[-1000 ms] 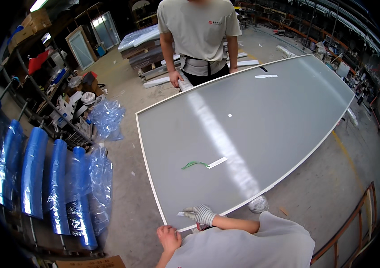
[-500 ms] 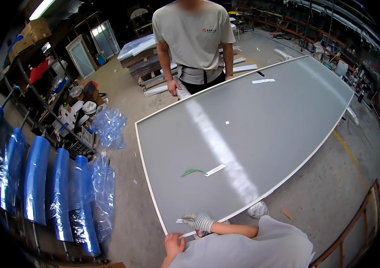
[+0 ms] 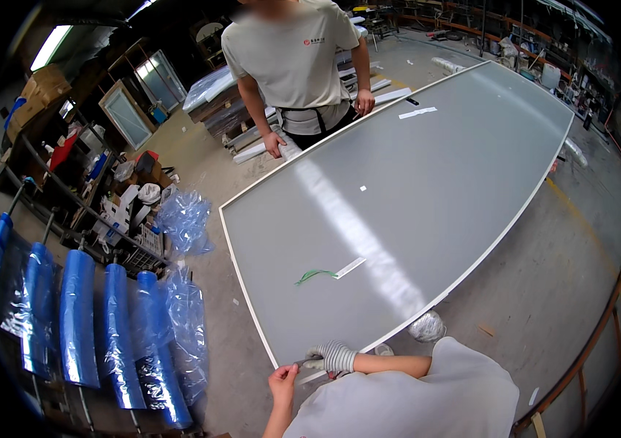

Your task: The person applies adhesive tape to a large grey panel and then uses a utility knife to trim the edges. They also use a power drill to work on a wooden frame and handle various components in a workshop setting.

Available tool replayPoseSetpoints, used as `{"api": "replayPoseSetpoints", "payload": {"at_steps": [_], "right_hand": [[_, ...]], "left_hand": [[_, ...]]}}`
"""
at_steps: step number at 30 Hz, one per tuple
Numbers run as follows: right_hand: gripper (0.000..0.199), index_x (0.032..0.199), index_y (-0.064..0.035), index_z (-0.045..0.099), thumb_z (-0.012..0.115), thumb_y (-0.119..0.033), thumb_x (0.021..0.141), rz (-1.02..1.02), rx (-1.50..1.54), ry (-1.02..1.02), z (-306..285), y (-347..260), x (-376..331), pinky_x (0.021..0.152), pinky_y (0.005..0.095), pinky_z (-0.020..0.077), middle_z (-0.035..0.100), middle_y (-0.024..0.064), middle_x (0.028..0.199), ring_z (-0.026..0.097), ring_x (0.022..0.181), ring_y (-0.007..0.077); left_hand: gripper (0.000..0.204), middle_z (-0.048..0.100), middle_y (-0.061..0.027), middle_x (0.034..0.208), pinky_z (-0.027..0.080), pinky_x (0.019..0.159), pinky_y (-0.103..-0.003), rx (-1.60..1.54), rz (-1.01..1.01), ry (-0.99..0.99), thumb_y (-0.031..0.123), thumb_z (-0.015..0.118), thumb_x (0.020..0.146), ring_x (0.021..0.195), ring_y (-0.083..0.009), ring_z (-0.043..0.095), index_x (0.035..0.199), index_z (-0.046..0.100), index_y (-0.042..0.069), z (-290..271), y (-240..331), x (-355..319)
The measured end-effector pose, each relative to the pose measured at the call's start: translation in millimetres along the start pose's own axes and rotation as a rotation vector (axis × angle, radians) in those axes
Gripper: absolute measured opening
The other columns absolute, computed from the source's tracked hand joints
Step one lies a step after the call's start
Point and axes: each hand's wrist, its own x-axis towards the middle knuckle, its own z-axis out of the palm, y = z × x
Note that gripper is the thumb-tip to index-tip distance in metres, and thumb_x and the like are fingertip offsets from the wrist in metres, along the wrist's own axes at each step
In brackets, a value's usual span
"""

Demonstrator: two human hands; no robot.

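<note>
A large grey panel (image 3: 442,190) with a thin white frame lies flat before me. At its near left corner, my bare left hand (image 3: 282,381) is raised with thumb and fingers pinched together. My right hand (image 3: 331,358), in a grey-striped glove, meets it there with its fingers closed. Something small and thin sits between the fingertips, too small to make out. On the panel lie a white strip (image 3: 350,268) beside green string (image 3: 315,276), a small white square (image 3: 363,188) and another white strip (image 3: 418,112).
Across the panel stands a co-worker (image 3: 292,62), hands by its far edge. A plastic-wrapped support (image 3: 427,326) protrudes under the near edge. Blue film rolls (image 3: 78,321) hang at left, with crumpled film (image 3: 182,223) on the floor. A brown frame (image 3: 584,372) stands at lower right.
My left hand has lifted off the panel's edge and its fingers have pinched together beside my right glove. The white piece under the glove no longer shows. The co-worker's other hand has come into view.
</note>
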Motion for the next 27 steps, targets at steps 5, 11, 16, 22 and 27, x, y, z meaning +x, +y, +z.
{"api": "replayPoseSetpoints", "payload": {"at_steps": [5, 11, 16, 22, 27], "right_hand": [[0.040, 0.101, -0.0083, 0.062, 0.063, -0.044, 0.083, -0.115, 0.053, 0.129, 5, 8, -2, 0.052, 0.0274, 0.0512, 0.064, 0.0066, 0.071, 0.062, 0.052, 0.0147], [0.037, 0.093, -0.0056, 0.065, 0.067, -0.040, 0.081, -0.119, 0.219, 0.217, 12, 36, 15, 0.065, 0.0309, 0.0493, 0.065, 0.0074, 0.075, 0.061, 0.069, 0.0176], [0.037, 0.093, -0.0053, 0.064, 0.067, -0.040, 0.081, -0.092, 0.209, 0.171, 4, 25, 10, 0.063, 0.0308, 0.0492, 0.064, 0.0066, 0.072, 0.060, 0.067, 0.0159], [0.038, 0.093, -0.0055, 0.064, 0.066, -0.041, 0.081, -0.133, 0.147, 0.145, 6, 29, 14, 0.060, 0.0314, 0.0498, 0.062, 0.0060, 0.070, 0.060, 0.065, 0.0153], [0.039, 0.096, -0.0061, 0.064, 0.065, -0.042, 0.081, -0.086, 0.102, 0.092, 3, 21, 11, 0.066, 0.0309, 0.0508, 0.065, 0.0087, 0.076, 0.063, 0.070, 0.0173]], "left_hand": [[0.008, 0.066, -0.0047, 0.075, 0.048, 0.068, -0.023, -0.052, -0.016, 0.022, 0.008, 0.069, 0.082, 0.070, -0.0101, 0.060, 0.081, 0.066, 0.000, -10, -11, 0], [0.008, 0.066, -0.0043, 0.075, 0.048, 0.068, -0.023, -0.099, -0.036, 0.125, 0.007, 0.070, 0.081, 0.069, -0.0102, 0.060, 0.080, 0.066, 0.001, -14, -6, 5], [0.010, 0.065, -0.0041, 0.075, 0.048, 0.066, -0.023, -0.009, 0.033, 0.242, 0.008, 0.071, 0.081, 0.067, -0.0099, 0.059, 0.077, 0.065, 0.001, -33, -9, 9], [0.016, 0.063, -0.0040, 0.070, 0.049, 0.063, -0.025, -0.106, 0.066, 0.400, 0.009, 0.068, 0.083, 0.063, -0.0099, 0.057, 0.070, 0.060, 0.002, -76, -32, 16], [0.012, 0.063, -0.0059, 0.069, 0.050, 0.063, -0.027, 0.574, 0.279, 0.605, 0.005, 0.072, 0.077, 0.062, -0.0134, 0.058, 0.084, 0.065, -0.003, -91, -22, 4]]}}
